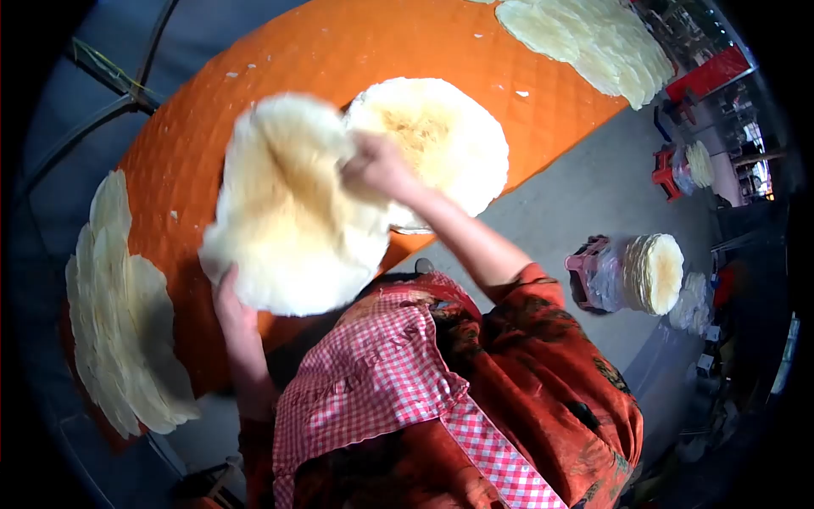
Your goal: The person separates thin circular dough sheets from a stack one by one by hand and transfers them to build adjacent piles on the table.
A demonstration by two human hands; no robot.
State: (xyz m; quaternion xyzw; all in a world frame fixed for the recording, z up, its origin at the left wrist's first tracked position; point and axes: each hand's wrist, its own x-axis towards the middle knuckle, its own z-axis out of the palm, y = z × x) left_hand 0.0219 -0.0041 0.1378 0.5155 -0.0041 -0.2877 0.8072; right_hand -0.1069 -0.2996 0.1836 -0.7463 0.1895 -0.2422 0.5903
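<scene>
A large round thin flatbread, pale with a browned middle, is lifted and tilted above the orange cover, a crease running down its upper part. At its lower left edge, my left hand grips it with the thumb on top and the other fingers hidden underneath. My right hand, blurred by motion, is closed at the upper right edge of the same bread. Just beyond that hand lies another round flatbread, browned in the centre, on what looks like a pile.
An orange quilted cover with small crumbs spreads over the work surface. Overlapping flatbreads lie at the left, and more flatbreads at the far right. On the floor, a flatbread stack rests on a plastic-wrapped red stool.
</scene>
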